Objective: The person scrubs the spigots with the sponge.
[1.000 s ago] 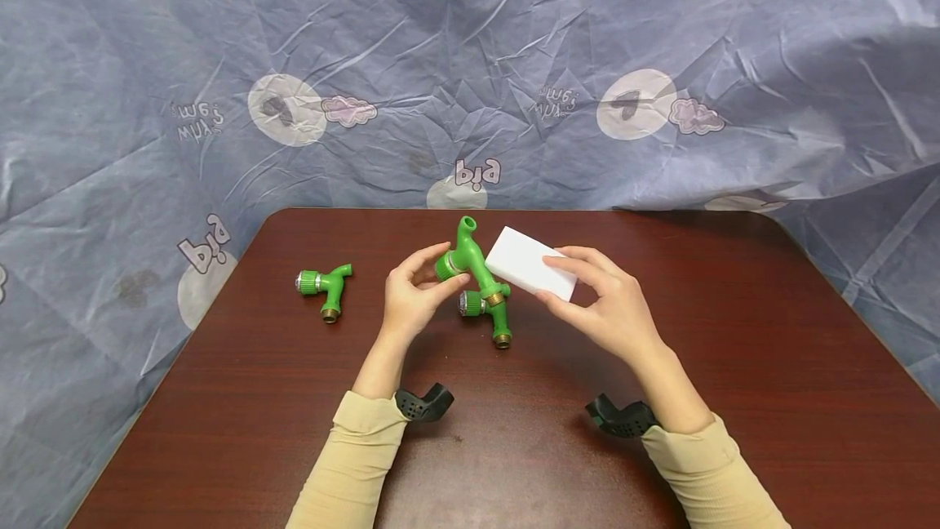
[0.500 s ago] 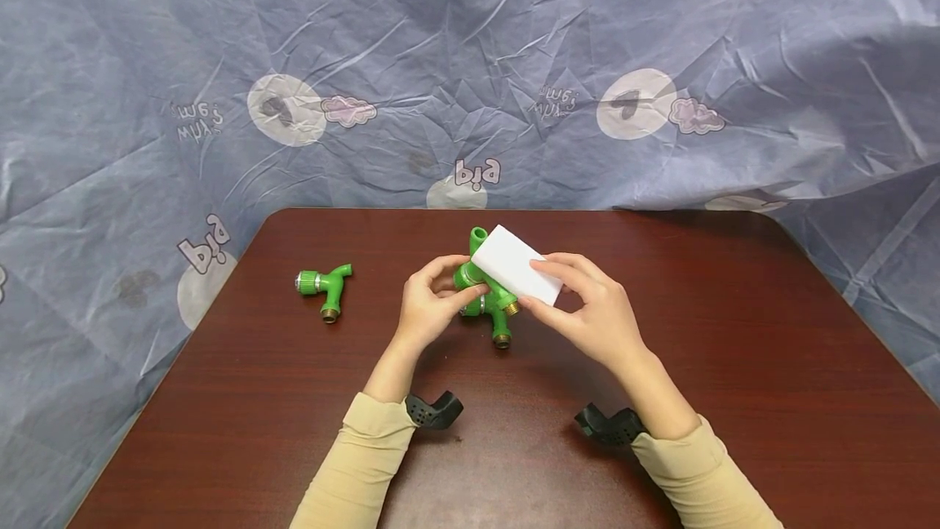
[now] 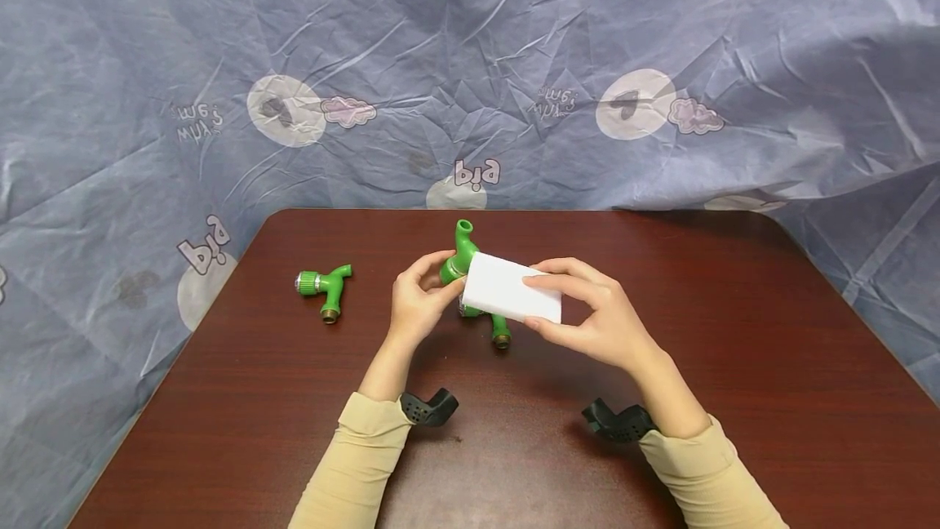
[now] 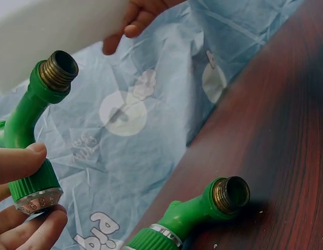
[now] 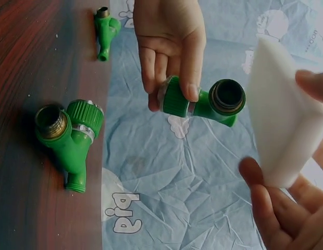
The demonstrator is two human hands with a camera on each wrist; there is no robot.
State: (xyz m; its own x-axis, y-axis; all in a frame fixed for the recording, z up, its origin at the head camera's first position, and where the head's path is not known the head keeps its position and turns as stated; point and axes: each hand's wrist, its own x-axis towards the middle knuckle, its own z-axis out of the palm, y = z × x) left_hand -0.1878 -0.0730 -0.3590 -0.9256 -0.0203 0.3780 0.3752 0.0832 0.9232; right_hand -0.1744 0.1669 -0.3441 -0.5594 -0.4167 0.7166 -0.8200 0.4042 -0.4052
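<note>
I hold a green faucet (image 3: 461,255) up off the table (image 3: 734,366) in my left hand (image 3: 417,304), my thumb and fingers curled round its ribbed knob, its spout pointing up and away from me. In the left wrist view its brass threaded end (image 4: 58,70) shows just under the white block. That white sponge block (image 3: 512,299) is in my right hand (image 3: 602,321), pinched between my thumb below and my fingers along its top edge; from the head view it lies across the front of the faucet and hides its lower half. Whether the sponge actually touches the faucet I cannot tell.

Below my hands a second green faucet (image 3: 494,325) lies on the table, partly covered by the sponge, with one brass end toward me. A third green faucet (image 3: 325,288) lies well apart to my left, near the table's left edge. Both my sleeves are beige, and a black camera mount (image 3: 429,408) sits at each wrist. Behind the dark red table hangs a crumpled blue-grey cloth (image 3: 470,64) printed with pale circles and letters.
</note>
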